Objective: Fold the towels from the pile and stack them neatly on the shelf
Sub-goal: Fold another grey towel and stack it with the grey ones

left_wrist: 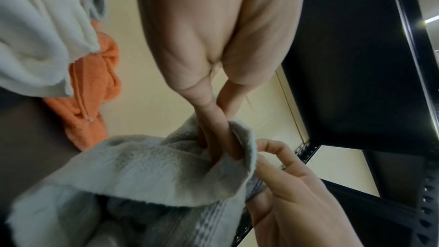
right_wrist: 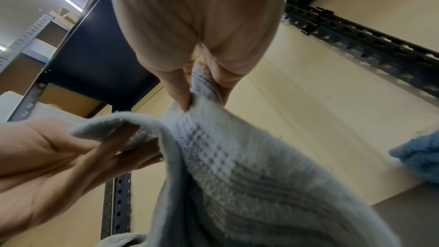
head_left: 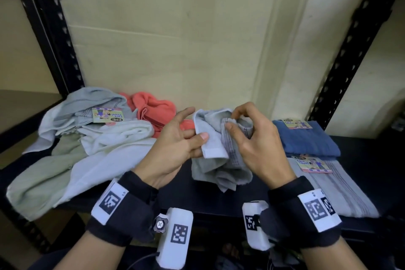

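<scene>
Pinching grey towel (head_left: 219, 160) edge: left hand (head_left: 175, 149), right hand (head_left: 256, 144); two folded towels (head_left: 317, 155) stacked, pile (head_left: 87, 138) remained unfolded.

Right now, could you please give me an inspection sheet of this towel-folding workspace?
Surface: black metal shelf, towels lying on it.
Job's things: crumpled grey terry towel held above the shelf; unfolded pile at left, coral towel behind it; folded blue towel and folded grey striped towel at right.
Clutter: paper labels on three towels.
Grippers: left hand pinches the grey towel's edge; right hand pinches its striped band.
Cables: thin cable below the left wrist.
Surroundings: cream wall, perforated black uprights.
</scene>
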